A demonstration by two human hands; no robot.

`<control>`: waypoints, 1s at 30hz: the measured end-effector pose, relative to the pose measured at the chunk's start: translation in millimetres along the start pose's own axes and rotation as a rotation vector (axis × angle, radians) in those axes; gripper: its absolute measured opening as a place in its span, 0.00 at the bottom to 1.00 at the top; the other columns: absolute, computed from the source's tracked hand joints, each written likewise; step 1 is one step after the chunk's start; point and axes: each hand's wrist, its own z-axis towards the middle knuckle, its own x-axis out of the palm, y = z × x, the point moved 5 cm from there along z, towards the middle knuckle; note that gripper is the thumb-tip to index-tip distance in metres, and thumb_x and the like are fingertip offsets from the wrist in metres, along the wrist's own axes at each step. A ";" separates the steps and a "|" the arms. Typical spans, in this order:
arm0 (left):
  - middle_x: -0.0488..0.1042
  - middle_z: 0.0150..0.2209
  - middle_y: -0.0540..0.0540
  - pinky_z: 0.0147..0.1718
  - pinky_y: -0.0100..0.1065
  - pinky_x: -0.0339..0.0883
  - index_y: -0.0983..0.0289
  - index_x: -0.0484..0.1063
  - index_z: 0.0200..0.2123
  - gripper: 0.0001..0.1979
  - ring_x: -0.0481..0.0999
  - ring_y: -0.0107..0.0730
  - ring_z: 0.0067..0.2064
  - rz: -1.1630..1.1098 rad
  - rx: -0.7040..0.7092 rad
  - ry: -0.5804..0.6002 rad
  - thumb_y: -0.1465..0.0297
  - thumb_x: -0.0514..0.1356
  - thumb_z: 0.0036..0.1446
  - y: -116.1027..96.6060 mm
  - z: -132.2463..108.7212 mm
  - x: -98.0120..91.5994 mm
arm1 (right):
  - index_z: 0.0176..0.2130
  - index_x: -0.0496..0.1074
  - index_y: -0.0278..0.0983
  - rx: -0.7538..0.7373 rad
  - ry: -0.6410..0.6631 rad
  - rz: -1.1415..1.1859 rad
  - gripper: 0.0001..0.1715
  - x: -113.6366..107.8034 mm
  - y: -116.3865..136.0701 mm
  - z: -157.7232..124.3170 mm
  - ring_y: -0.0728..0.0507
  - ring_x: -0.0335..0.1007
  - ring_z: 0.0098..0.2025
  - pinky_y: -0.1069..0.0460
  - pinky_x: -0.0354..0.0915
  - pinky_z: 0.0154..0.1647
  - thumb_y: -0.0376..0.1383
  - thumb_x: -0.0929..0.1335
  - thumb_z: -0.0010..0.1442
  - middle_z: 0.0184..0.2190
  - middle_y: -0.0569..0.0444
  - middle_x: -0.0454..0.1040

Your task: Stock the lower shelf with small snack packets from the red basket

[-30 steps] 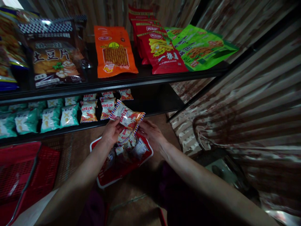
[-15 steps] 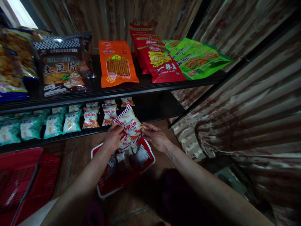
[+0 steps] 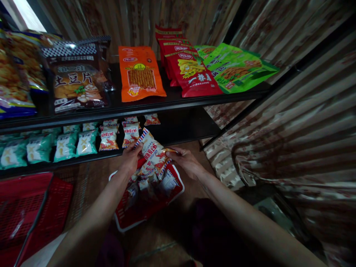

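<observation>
Both my hands hold one small white snack packet (image 3: pixel 154 151) with red shrimp print and a striped edge. My left hand (image 3: pixel 130 157) pinches its left end, and my right hand (image 3: pixel 185 160) grips its right end. The packet hangs just above a red basket (image 3: pixel 133 217) on the floor, which contains several more of the same packets (image 3: pixel 155 181). In front of it is the lower shelf (image 3: pixel 178 128), where matching shrimp packets (image 3: pixel 109 139) lie in rows.
Teal snack packets (image 3: pixel 65 145) fill the lower shelf's left side. The upper shelf (image 3: pixel 116 111) carries a dark crisp bag (image 3: pixel 76 85), an orange bag (image 3: pixel 140 74), red bags (image 3: pixel 191 72) and green bags (image 3: pixel 236 68). A second red basket (image 3: pixel 27 211) sits at the left. Corrugated wall stands to the right.
The packet has come down a little towards the basket and turned between my hands. My right hand has closed on its right end. The view has shifted slightly.
</observation>
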 end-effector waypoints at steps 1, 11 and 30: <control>0.74 0.25 0.48 0.24 0.28 0.66 0.66 0.75 0.28 0.17 0.70 0.23 0.24 0.000 0.004 -0.005 0.68 0.73 0.32 -0.9 -0.4 -0.2 | 0.42 0.77 0.38 0.005 0.007 -0.016 0.24 1.3 1.8 -0.9 0.44 0.75 0.37 0.49 0.69 0.41 0.43 0.76 0.44 0.37 0.51 0.80; 0.75 0.27 0.49 0.29 0.29 0.67 0.64 0.76 0.32 0.16 0.72 0.26 0.27 0.325 -0.096 0.344 0.63 0.72 0.38 8.9 -17.3 17.2 | 0.34 0.78 0.38 -0.112 0.031 0.001 0.16 9.6 16.2 6.2 0.49 0.71 0.31 0.53 0.65 0.36 0.44 0.75 0.45 0.31 0.55 0.78; 0.75 0.44 0.57 0.46 0.40 0.69 0.58 0.60 0.59 0.37 0.76 0.36 0.44 0.325 -0.022 0.311 0.66 0.68 0.46 16.4 -22.8 19.7 | 0.25 0.76 0.35 -0.025 -0.378 0.175 0.10 -15.7 8.5 16.4 0.50 0.67 0.23 0.53 0.64 0.28 0.38 0.75 0.41 0.21 0.57 0.75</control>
